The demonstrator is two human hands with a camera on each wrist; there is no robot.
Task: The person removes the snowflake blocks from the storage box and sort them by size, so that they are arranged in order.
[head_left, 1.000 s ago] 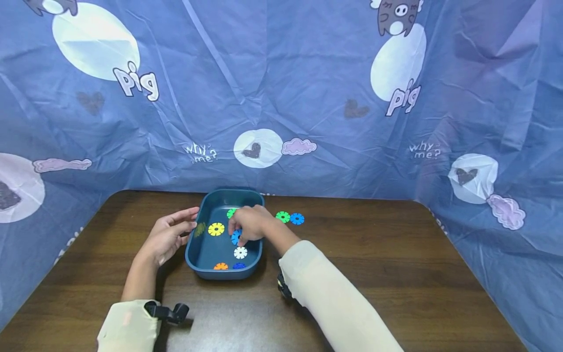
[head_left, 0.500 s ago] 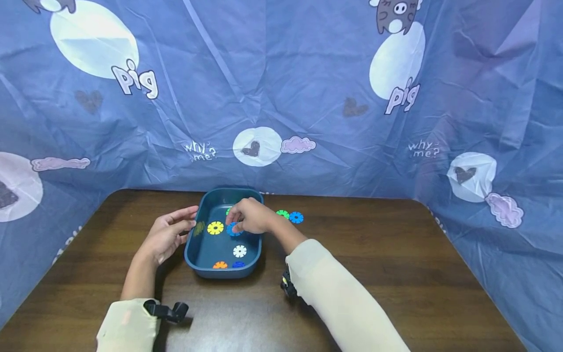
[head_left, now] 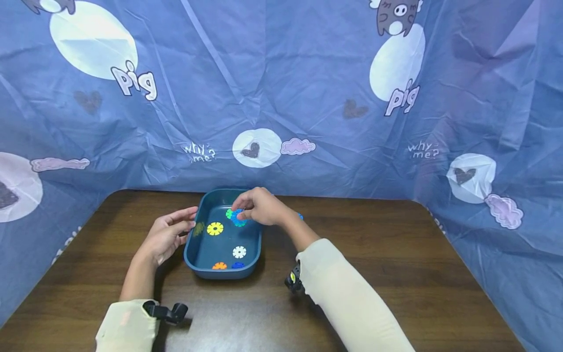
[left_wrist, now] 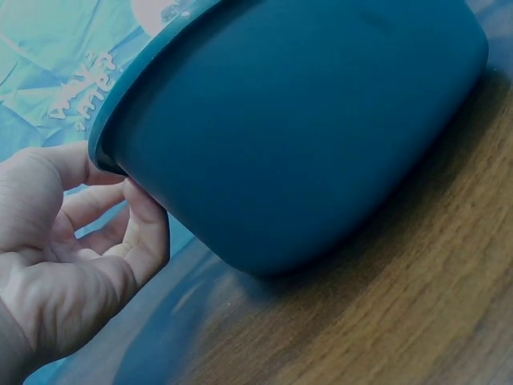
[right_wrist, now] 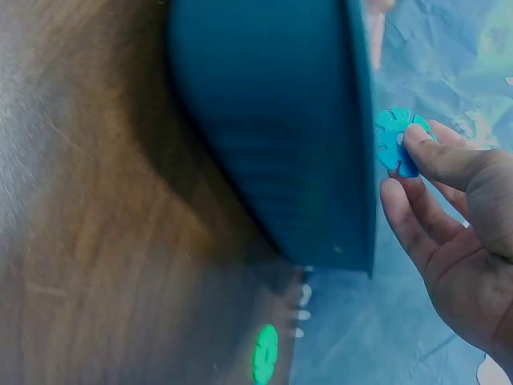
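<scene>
A blue notched flower-shaped disc [right_wrist: 398, 143] is pinched between the thumb and fingers of my right hand [head_left: 264, 208]. That hand hovers over the far right part of a dark teal bin [head_left: 189, 261]. Behind the held disc, a green disc [head_left: 228, 213] shows in part. My left hand [head_left: 164, 237] is at the bin's left side, thumb and fingertips touching the outside by the rim. Inside the bin lie a yellow disc [head_left: 215, 229], a white disc [head_left: 239, 252], an orange disc [head_left: 219, 266] and a dark blue disc [head_left: 238, 265].
On the brown wooden table [head_left: 396, 274], a green disc [right_wrist: 265, 354] lies beyond the bin's right side. Another blue disc [head_left: 301, 216] peeks out from behind my right wrist. A blue printed cloth [head_left: 308, 98] hangs behind the table.
My right hand has lifted the blue disc from the bin's middle and moved it toward the far right side. The left hand stays at the bin's rim.
</scene>
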